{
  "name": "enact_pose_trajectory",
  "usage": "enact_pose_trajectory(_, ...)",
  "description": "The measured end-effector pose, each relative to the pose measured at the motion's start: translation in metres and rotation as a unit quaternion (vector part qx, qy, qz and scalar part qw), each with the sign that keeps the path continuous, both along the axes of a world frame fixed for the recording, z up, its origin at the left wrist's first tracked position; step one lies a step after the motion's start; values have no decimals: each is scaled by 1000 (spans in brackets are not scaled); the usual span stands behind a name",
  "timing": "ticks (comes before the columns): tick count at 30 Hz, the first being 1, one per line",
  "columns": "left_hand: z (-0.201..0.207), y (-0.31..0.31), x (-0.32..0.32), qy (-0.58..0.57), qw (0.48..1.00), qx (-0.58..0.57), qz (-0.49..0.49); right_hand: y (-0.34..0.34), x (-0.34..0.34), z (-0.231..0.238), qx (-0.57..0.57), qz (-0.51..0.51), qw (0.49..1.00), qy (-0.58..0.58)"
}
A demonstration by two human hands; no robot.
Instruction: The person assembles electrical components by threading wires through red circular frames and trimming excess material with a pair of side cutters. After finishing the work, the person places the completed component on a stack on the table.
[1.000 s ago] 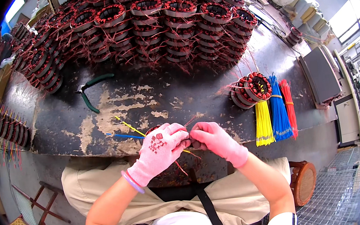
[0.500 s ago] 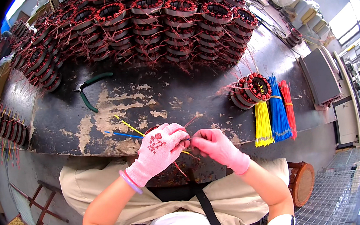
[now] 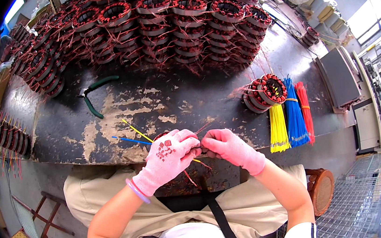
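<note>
My left hand [image 3: 169, 156], in a pink glove, is closed around a motor stator, mostly covered by the hand; only a bit of its red winding shows at the far side. A yellow wire [image 3: 136, 130] and a blue wire [image 3: 131, 140] stick out from it to the far left. Thin reddish winding wires [image 3: 203, 127] point to the far right. Close beside the left fingertips, my right hand [image 3: 231, 149], also gloved in pink, is closed in a pinch. Whatever lies between its fingers is too small and hidden to tell.
Stacked stators [image 3: 157, 33] fill the back of the dark worktable [image 3: 149, 86]. Green-handled cutters [image 3: 95, 85] lie at left. On the right sit a short stator stack [image 3: 263, 94] and bundles of yellow [image 3: 278, 130], blue [image 3: 295, 116] and red wires [image 3: 304, 110]. More stators [image 3: 8, 132] stand far left.
My right hand has turned slightly, its fingers curling in more at the left fingertips. The left hand stays nearly where it was, still around the stator.
</note>
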State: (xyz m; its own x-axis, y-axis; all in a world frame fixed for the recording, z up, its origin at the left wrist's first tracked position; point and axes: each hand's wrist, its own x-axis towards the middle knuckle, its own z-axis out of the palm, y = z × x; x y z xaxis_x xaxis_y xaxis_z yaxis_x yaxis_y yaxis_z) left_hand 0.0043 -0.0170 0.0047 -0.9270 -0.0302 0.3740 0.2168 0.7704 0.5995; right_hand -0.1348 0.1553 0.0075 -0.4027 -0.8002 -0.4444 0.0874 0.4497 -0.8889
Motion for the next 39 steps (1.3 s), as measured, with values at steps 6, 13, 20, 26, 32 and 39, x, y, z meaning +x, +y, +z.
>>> enact_pose_trajectory(6, -4, -1, 3, 3, 1000, 3, 7, 13, 24, 16, -87, 47, 781, 617)
enact_pose_trajectory(13, -2, -3, 2, 13, 1000, 3, -13, 11, 16, 9, 11, -40, 993, -112)
enact_pose_trajectory(20, -7, 11, 3, 28, 998, 2, -60, 36, 38, 30, 19, 25, 962, 272)
enact_pose_trajectory(26, 3, -6, 3, -19, 1000, -1, -3, 69, 30, 33, 99, 53, 887, 447)
enact_pose_trajectory(32, 6, -4, 1, -30, 1000, -2, 6, 14, 29, 17, -61, 87, 722, 683)
enact_pose_trajectory(39, 5, -4, 1, -24, 999, -8, -19, 8, 17, -10, -36, -46, 998, 39)
